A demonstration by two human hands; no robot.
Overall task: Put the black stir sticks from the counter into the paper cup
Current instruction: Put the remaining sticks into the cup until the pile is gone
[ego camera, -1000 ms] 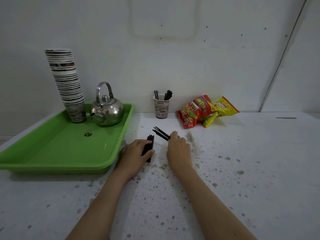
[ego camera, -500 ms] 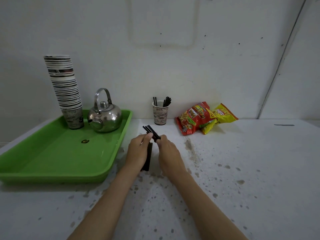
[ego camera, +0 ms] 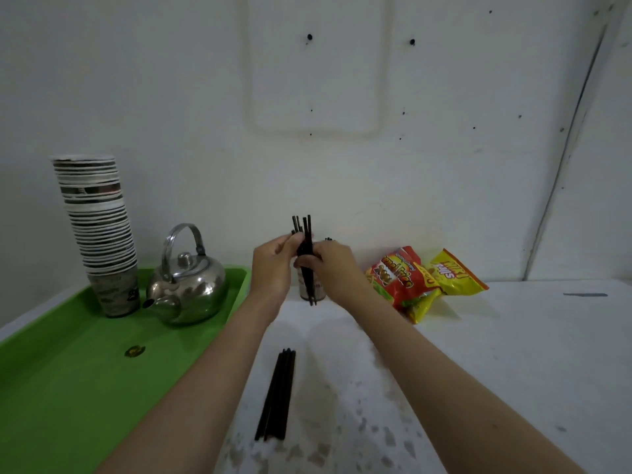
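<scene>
Both hands are raised in front of the wall, holding one upright bundle of black stir sticks (ego camera: 306, 234). My left hand (ego camera: 273, 265) grips it from the left and my right hand (ego camera: 333, 265) from the right. The bundle's lower ends hang in front of the paper cup (ego camera: 306, 291), which is mostly hidden behind my hands; a few stick tips (ego camera: 329, 239) in the cup show above my right hand. A second bundle of black stir sticks (ego camera: 277, 395) lies flat on the white counter between my forearms.
A green tray (ego camera: 68, 388) at the left carries a tall stack of paper cups (ego camera: 97, 227) and a steel kettle (ego camera: 186, 289). Red and yellow snack bags (ego camera: 424, 278) lie to the right of the cup. The wall stands right behind.
Both hands rose from the counter with a bundle of sticks and turned it upright in front of the cup. The other bundle stayed on the counter. The camera tilted up.
</scene>
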